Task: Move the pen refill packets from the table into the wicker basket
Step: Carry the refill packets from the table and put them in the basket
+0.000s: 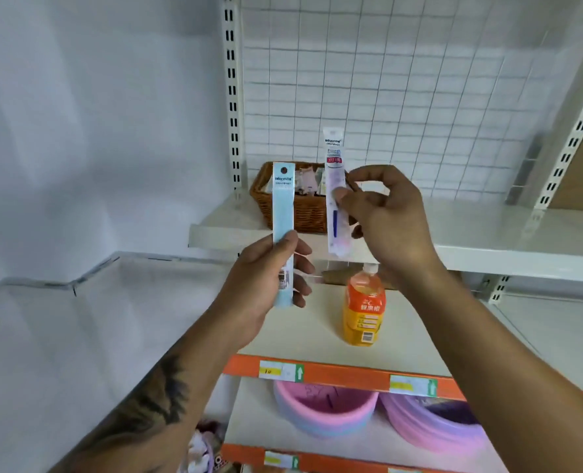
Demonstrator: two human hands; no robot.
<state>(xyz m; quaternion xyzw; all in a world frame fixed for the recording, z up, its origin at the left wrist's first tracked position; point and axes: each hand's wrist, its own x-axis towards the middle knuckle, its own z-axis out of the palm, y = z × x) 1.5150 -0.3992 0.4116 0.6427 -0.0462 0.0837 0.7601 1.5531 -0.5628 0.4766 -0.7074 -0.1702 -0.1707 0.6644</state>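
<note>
left hand (269,278) grips blue packet (283,213) upright | right hand (385,213) pinches white packet (335,189) | both raised toward wicker basket (283,206) at shelf's left edge, ready to drop in

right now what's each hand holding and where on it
Left hand grips the blue packet near its lower end; right hand pinches the white packet at mid-length.

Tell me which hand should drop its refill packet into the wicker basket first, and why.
Right, probably. The right hand pinches the white packet directly before the wicker basket; the left hand holds the blue packet lower and further left.
</note>
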